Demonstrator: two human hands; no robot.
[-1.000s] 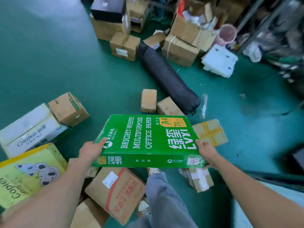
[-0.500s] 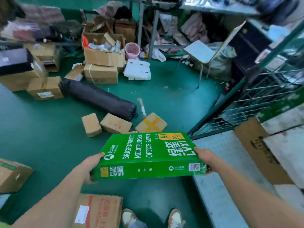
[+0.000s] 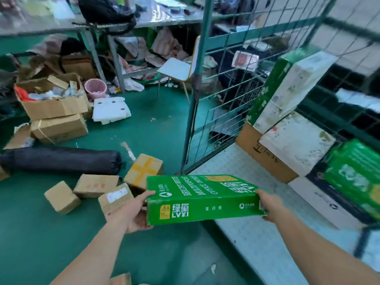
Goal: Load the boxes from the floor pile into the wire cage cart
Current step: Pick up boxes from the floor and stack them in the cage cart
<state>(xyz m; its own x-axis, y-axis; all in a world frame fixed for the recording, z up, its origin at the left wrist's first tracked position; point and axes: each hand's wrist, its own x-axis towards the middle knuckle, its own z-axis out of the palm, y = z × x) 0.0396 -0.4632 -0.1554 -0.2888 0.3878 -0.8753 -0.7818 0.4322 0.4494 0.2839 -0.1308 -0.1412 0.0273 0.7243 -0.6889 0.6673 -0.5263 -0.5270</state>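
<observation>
Item under handling: one flat green office-paper box [image 3: 202, 199], printed side up, carried in the air between my two hands. It touches neither floor nor cart.

Left hand [image 3: 131, 212]: clamped on the box's left end, thumb lying along the top edge, fingers curled beneath.

Right hand [image 3: 269, 204]: clamped on the right end, palm against the side, fingertips showing under the bottom edge. The thumb's exact placement cannot be made out.

Position: the box hangs roughly level at the near corner of the wire cage cart [image 3: 224, 103], partly over the green floor [image 3: 41, 233] and partly over the cart's grey deck plate [image 3: 257, 239].

Cart contents: a brown carton [image 3: 261, 155] stands on the deck, a green-and-white box [image 3: 287, 87] is tilted on top of it against the mesh, and another green box [image 3: 355, 177] sits further right. Print on these is blurred.

Floor pile, to my left: a carton with a yellow tape cross [image 3: 144, 169], a labelled carton [image 3: 116, 197] just beside my left hand, two more small cartons [image 3: 61, 197] nearby, and a black rolled bag [image 3: 61, 159] lying behind them.
</observation>
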